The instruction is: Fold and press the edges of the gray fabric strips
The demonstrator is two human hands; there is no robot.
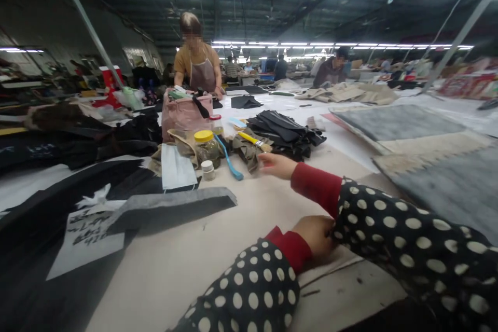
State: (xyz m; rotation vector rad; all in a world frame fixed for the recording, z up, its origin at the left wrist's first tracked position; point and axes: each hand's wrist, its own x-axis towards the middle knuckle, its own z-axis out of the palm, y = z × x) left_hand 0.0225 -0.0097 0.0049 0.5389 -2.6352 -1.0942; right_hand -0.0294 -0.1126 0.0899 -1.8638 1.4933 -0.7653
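Note:
My right hand (278, 165) reaches leftward over the table, its fingers stretched out and slightly blurred, with nothing plainly held. Just beyond the fingertips, a paint brush (252, 139) with a yellow handle lies on crumpled olive-brown cloth (246, 151). Behind it is a pile of black fabric pieces (286, 129). Nearer to me, my left hand (316, 236) rests low over the pale table covering, beneath the right forearm. Its fingers are hidden by the polka-dot right sleeve, so what they touch cannot be seen.
A yellow-lidded jar (206, 148), small white bottle (208, 170), blue curved tool (232, 162) and face mask (177, 167) lie left of centre. A pink bag (187, 114) stands behind them, near a co-worker (199, 65). Grey padded sheets (447, 187) lie right, handwritten paper (87, 238) left.

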